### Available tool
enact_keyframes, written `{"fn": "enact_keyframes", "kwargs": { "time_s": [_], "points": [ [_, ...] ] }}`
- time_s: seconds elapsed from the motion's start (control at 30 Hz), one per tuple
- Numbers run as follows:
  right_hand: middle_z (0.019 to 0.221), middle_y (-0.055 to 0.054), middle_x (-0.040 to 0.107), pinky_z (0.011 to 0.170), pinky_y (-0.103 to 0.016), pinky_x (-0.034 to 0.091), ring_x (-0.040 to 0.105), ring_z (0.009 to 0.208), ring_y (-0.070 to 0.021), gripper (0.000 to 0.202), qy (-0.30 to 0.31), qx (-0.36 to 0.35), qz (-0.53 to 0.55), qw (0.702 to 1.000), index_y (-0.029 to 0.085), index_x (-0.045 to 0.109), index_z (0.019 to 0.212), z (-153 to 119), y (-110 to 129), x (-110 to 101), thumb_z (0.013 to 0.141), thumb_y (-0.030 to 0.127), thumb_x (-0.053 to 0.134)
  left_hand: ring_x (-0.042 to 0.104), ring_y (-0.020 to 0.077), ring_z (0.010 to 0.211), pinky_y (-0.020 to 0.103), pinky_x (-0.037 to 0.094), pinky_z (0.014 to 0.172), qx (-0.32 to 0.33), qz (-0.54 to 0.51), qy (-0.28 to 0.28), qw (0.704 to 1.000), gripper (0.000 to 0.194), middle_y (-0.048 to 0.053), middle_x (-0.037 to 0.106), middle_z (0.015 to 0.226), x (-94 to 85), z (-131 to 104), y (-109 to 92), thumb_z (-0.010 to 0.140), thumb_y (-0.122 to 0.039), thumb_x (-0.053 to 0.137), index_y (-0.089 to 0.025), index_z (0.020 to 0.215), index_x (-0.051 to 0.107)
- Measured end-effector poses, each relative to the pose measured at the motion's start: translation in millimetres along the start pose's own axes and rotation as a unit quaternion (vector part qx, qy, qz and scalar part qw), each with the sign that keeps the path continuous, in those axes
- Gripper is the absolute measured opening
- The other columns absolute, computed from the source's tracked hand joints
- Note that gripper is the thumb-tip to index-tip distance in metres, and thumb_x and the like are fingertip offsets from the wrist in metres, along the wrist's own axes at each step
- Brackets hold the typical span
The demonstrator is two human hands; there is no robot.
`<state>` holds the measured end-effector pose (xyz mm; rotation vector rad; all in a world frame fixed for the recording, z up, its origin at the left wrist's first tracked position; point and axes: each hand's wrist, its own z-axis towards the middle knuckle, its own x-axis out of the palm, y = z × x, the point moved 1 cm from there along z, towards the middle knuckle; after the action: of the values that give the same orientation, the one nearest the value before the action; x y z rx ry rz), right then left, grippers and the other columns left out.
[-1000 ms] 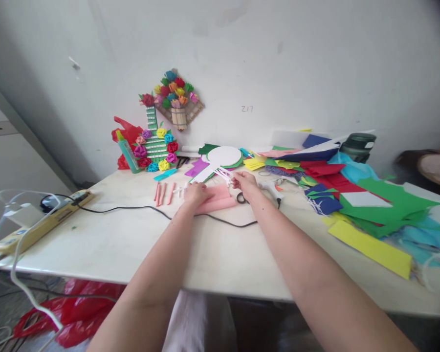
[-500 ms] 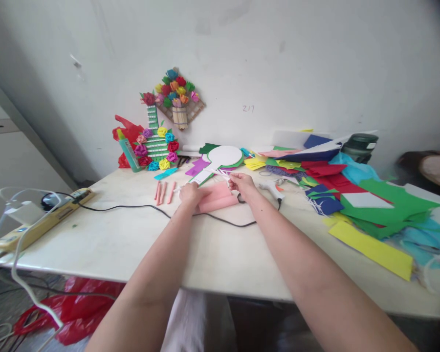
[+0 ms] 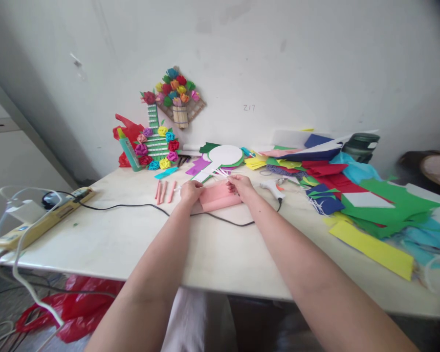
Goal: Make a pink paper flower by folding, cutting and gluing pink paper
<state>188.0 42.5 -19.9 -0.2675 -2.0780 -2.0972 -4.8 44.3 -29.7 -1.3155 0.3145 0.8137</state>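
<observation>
A sheet of pink paper (image 3: 219,196) lies on the table between my hands, its lower edge near a black cable. My left hand (image 3: 191,191) is closed at the sheet's left edge; what its fingers hold is too small to make out, though a bit of white shows beside it. Several thin white strips (image 3: 220,172) fan out from the fingers of my right hand (image 3: 241,187), which is closed on them above the sheet's right end. Just beyond is a white round piece with a long handle (image 3: 225,155), backed with green. Rolled pink paper pieces (image 3: 162,192) lie to the left.
A glue gun (image 3: 273,187) lies right of my right hand; its black cable (image 3: 220,219) crosses the table to a power strip (image 3: 44,218). Coloured paper sheets (image 3: 374,205) are heaped on the right. A glue bottle (image 3: 130,152) and a guitar-shaped flower craft (image 3: 157,144) stand at the back left.
My left hand has drawn slightly back from the handled white piece. My right hand has shifted a little and still holds the white strips. The pink sheet stays about where it was.
</observation>
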Motion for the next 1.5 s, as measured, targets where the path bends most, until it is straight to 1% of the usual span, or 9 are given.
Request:
{"fn": "enact_keyframes", "kwargs": {
  "time_s": [0.2,0.47,0.67,0.83,0.93,1.03,1.13,1.27,1.5],
  "points": [
    [0.047,0.003,0.057,0.032,-0.014,0.039,0.047,0.033,-0.0050,0.012,0.000,0.004,0.002,1.000,0.014,0.054,0.065,0,-1,-1,0.076,0.015,0.060,0.056,0.0204,0.064,0.029,0.039,0.062,0.010,-0.029,0.001,1.000,0.004,0.004,0.062,0.059,-0.3,-1,1,0.053,-0.019,0.065,-0.023,0.054,0.063],
    [0.049,0.002,0.058,0.034,-0.015,0.039,0.048,0.036,-0.0051,0.016,0.000,-0.023,0.025,0.999,0.015,0.054,0.064,3,2,-3,0.080,0.018,0.056,0.057,0.0192,0.072,0.028,0.041,0.065,0.062,-0.117,-0.021,0.991,0.013,0.005,0.065,0.076,-5.7,-2,-2,0.059,-0.030,0.064,-0.020,0.067,0.068],
    [0.061,0.000,0.063,0.044,-0.018,0.045,0.053,0.044,-0.0063,0.005,0.059,-0.074,0.058,0.994,0.013,0.059,0.073,3,8,-7,0.075,0.018,0.061,0.057,0.0165,0.069,0.027,0.042,0.065,0.070,-0.306,0.031,0.949,0.026,0.005,0.065,0.072,-3.3,-4,-6,0.054,-0.036,0.069,-0.015,0.070,0.067],
    [0.074,-0.003,0.068,0.049,-0.019,0.046,0.058,0.053,-0.0077,0.018,0.108,-0.092,0.052,0.988,0.014,0.060,0.082,3,15,-11,0.068,0.021,0.068,0.048,0.0094,0.052,0.023,0.035,0.051,0.058,-0.394,0.083,0.914,0.024,-0.001,0.055,0.056,-4.1,-6,-9,0.055,-0.035,0.071,-0.015,0.066,0.063],
    [0.067,-0.002,0.066,0.040,-0.017,0.036,0.051,0.045,-0.0059,0.016,0.092,-0.116,0.031,0.989,0.014,0.060,0.072,4,19,-14,0.067,0.027,0.067,0.044,0.0073,0.047,0.021,0.030,0.046,0.049,-0.415,0.099,0.903,0.024,-0.002,0.051,0.054,-5.1,-8,-11,0.056,-0.035,0.071,-0.016,0.066,0.062],
    [0.061,0.001,0.062,0.039,-0.017,0.030,0.044,0.044,-0.0044,0.015,0.030,-0.147,0.007,0.989,0.014,0.061,0.065,5,25,-19,0.065,0.027,0.067,0.043,0.0074,0.046,0.021,0.028,0.043,0.047,-0.416,0.101,0.903,0.026,-0.001,0.050,0.054,-5.9,-10,-13,0.056,-0.038,0.071,-0.016,0.066,0.060],
    [0.081,-0.001,0.066,0.052,-0.016,0.038,0.053,0.061,-0.0057,0.010,0.006,-0.171,-0.008,0.985,0.015,0.064,0.065,2,30,-23,0.062,0.023,0.068,0.043,0.0077,0.046,0.021,0.028,0.042,0.043,-0.419,0.114,0.900,0.027,-0.001,0.050,0.054,-6.1,-12,-15,0.056,-0.038,0.071,-0.017,0.067,0.059],
    [0.099,-0.003,0.066,0.065,-0.019,0.042,0.056,0.077,-0.0086,0.012,0.069,-0.151,-0.013,0.986,0.017,0.068,0.073,0,29,-27,0.062,0.023,0.068,0.040,0.0065,0.044,0.020,0.025,0.041,0.044,-0.434,0.133,0.890,0.023,-0.002,0.049,0.052,-5.9,-12,-15,0.056,-0.034,0.071,-0.017,0.066,0.059],
    [0.059,0.002,0.060,0.052,-0.021,0.037,0.048,0.054,-0.0078,0.019,0.089,-0.147,-0.066,0.983,0.014,0.066,0.066,10,19,-28,0.059,0.031,0.071,0.040,0.0052,0.043,0.019,0.024,0.041,0.035,-0.456,0.155,0.876,0.018,-0.004,0.049,0.051,-6.0,-12,-16,0.056,-0.027,0.071,-0.016,0.064,0.059]
  ]
}}
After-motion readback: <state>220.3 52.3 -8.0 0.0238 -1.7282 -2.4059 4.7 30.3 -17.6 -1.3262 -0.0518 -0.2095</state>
